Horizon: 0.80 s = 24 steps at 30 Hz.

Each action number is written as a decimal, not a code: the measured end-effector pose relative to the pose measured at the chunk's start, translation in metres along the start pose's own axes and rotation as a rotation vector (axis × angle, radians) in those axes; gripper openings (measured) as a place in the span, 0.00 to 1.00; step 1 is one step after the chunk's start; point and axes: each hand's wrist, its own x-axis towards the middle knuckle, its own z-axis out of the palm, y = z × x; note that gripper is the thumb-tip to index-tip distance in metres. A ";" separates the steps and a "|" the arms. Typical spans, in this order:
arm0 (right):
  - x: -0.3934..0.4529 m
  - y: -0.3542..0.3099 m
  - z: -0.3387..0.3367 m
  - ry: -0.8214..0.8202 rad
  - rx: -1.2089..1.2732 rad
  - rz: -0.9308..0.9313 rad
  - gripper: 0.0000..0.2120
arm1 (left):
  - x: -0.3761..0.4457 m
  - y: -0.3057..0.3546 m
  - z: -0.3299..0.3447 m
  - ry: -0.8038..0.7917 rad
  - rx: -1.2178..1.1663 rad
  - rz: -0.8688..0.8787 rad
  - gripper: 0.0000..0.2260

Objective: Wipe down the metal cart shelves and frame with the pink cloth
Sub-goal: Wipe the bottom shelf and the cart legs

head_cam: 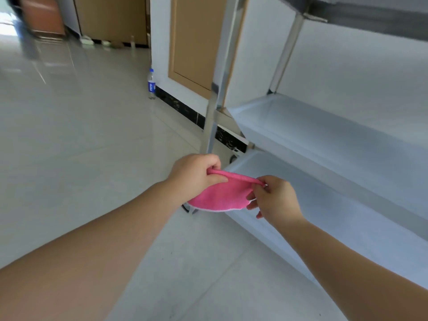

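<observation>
A pink cloth (222,194) hangs stretched between both hands, just in front of the near left corner of the metal cart. My left hand (196,173) pinches its upper left edge, and my right hand (274,200) pinches the upper right edge. The cart's lowest shelf (335,205) lies right behind the cloth. A middle shelf (324,128) sits above it, and the underside of the top shelf (370,10) shows at the upper right. The shiny front left post (214,100) rises behind my left hand. The cloth hides most of the cart's corner foot.
A water bottle (151,84) stands on the pale tiled floor (81,135) by the wall's dark skirting. A wooden door panel (194,42) is behind the post. Brown cabinets (111,17) and blurred furniture are at the far left back.
</observation>
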 end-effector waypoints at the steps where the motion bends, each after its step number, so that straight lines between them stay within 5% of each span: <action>1: 0.008 -0.008 0.009 -0.011 0.023 0.003 0.10 | 0.008 -0.008 -0.008 0.038 0.001 -0.023 0.12; 7: 0.056 -0.044 0.046 0.051 0.287 0.090 0.09 | 0.059 -0.030 -0.020 0.276 -0.204 -0.116 0.10; 20: 0.107 -0.039 0.056 0.141 0.835 0.254 0.06 | 0.107 -0.037 0.025 0.499 -0.494 -0.161 0.32; 24: 0.111 -0.033 0.056 0.130 0.770 0.239 0.11 | 0.113 -0.037 0.036 0.568 -0.719 -0.303 0.30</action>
